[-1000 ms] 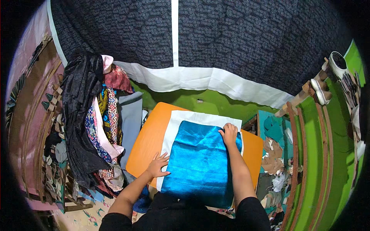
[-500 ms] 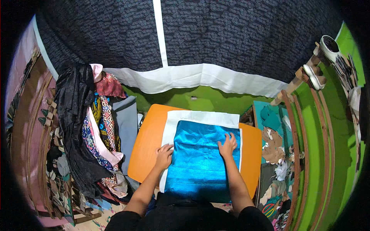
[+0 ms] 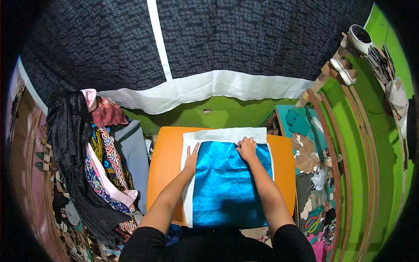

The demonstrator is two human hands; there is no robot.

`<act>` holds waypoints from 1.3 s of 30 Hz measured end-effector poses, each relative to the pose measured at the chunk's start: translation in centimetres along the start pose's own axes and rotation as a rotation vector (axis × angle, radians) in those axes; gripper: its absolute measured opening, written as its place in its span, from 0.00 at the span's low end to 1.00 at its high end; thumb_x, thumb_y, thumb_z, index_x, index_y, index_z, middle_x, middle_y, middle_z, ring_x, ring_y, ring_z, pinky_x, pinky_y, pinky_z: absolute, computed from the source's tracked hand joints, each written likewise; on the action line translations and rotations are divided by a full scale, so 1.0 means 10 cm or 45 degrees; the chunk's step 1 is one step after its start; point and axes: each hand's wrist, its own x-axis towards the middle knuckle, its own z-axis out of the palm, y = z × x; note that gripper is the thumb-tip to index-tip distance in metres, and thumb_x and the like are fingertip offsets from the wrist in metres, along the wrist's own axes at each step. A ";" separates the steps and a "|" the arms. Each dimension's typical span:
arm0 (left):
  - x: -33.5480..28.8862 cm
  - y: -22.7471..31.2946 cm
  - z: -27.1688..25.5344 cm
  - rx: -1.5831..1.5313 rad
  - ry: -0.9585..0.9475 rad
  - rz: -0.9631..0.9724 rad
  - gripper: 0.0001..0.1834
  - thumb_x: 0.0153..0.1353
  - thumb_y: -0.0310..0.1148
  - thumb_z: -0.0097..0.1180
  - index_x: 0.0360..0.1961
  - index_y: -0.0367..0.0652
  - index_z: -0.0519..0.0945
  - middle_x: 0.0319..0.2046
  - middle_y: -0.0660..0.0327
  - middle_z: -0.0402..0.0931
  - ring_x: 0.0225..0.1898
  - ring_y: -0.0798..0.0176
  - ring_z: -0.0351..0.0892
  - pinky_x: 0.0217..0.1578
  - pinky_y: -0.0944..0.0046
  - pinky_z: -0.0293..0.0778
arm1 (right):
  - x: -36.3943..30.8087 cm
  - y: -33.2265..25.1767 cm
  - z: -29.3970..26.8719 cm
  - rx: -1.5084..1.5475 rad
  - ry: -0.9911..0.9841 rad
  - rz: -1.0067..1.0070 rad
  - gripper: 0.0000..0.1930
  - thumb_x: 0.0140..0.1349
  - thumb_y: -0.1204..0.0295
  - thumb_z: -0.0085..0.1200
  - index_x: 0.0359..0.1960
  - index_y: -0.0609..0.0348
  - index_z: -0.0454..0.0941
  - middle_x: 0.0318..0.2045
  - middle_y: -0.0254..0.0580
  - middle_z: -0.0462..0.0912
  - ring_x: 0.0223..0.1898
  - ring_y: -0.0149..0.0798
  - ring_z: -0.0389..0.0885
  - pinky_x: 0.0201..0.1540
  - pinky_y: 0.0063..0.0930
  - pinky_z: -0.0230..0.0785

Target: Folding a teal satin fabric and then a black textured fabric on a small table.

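A shiny metallic-blue sheet of fabric (image 3: 227,187) lies over a larger white sheet (image 3: 235,133) on an orange table (image 3: 163,153). White shows along its far edge and both sides. My left hand (image 3: 191,160) rests on the left border where blue meets white, its fingers stretched out and pointing away from me. At the far edge of the blue fabric, right of its middle, my right hand (image 3: 247,149) has its fingers bent and drawn together on the cloth. Its fingertips are partly hidden.
Piled fabrics, including a black cloth (image 3: 72,148) and a grey cloth (image 3: 131,157), hang left of the table. On the right are fabric scraps (image 3: 321,179), scissors with red and yellow handles (image 3: 311,224) and a wooden rack (image 3: 334,174) carrying shoes (image 3: 344,71). A dark patterned curtain (image 3: 244,39) hangs behind.
Both hands have moved farther from me, the right also inward to the blue fabric's far edge. The right fingers have drawn together; the left ones have straightened. The view has shifted slightly.
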 end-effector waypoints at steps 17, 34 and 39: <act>0.07 0.01 -0.02 -1.702 -0.196 -0.094 0.29 0.57 0.50 0.34 0.59 0.52 0.57 0.60 0.61 0.52 0.63 0.52 0.39 0.57 0.40 0.41 | 0.63 -0.19 -0.36 0.057 0.492 -0.357 0.08 0.46 0.64 0.55 0.26 0.51 0.75 0.24 0.32 0.74 0.33 0.38 0.69 0.38 0.35 0.57; 0.11 -0.07 0.31 -1.804 -0.042 0.014 0.36 0.58 0.61 0.21 0.61 0.50 0.52 0.60 0.56 0.52 0.59 0.51 0.53 0.59 0.53 0.47 | 0.71 0.11 0.41 -0.030 0.371 -0.087 0.13 0.46 0.64 0.56 0.34 0.49 0.75 0.31 0.34 0.73 0.41 0.39 0.67 0.50 0.43 0.53; 0.09 -0.09 0.37 -1.586 -0.102 0.010 0.39 0.55 0.65 0.22 0.61 0.51 0.51 0.60 0.55 0.51 0.60 0.50 0.52 0.59 0.52 0.47 | 0.71 0.20 0.48 -0.007 0.342 -0.073 0.14 0.45 0.64 0.56 0.35 0.51 0.75 0.32 0.35 0.72 0.41 0.39 0.67 0.50 0.43 0.54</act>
